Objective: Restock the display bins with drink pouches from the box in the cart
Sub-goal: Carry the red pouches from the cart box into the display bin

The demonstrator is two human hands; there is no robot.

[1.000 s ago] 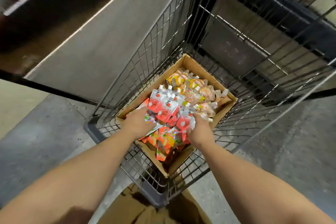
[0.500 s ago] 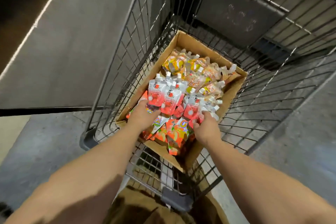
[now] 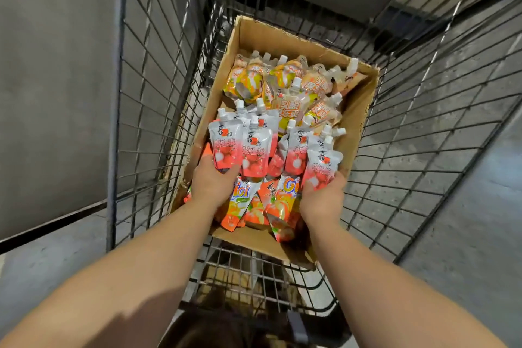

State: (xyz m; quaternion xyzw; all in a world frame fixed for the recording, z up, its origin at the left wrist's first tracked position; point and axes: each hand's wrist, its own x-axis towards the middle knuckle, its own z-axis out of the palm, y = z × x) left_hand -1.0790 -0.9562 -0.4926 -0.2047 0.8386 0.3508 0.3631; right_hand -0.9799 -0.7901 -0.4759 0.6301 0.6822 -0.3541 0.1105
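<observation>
The red-and-white pouches [image 3: 255, 154] sit in the middle of the cardboard box [image 3: 357, 110], several of them bunched upright-ish between the two hands. Their long axes run from the near end of the box toward the far end, white spout caps pointing away from the person, printed fronts facing up. Beyond them lies a looser heap of yellow-orange pouches [image 3: 285, 85], spouts mostly pointing the same far way but fanned out at angles. Nearer the person, orange pouches [image 3: 278, 200] lie flat with their lettering the other way up, spouts hidden.

The left hand [image 3: 213, 183] pinches the bottom of the leftmost red pouch, thumb over its front; the right hand [image 3: 322, 198] curls around the base of the rightmost one. Both look set to scoop the bunch out together.

The box rests on the floor of the wire cart [image 3: 147, 93] and looks well stocked, so my judgement is that restocking is at an early or middle stage (no display bins are in view, so their fill cannot be told). Lifting, carrying and placing this handful remain.
</observation>
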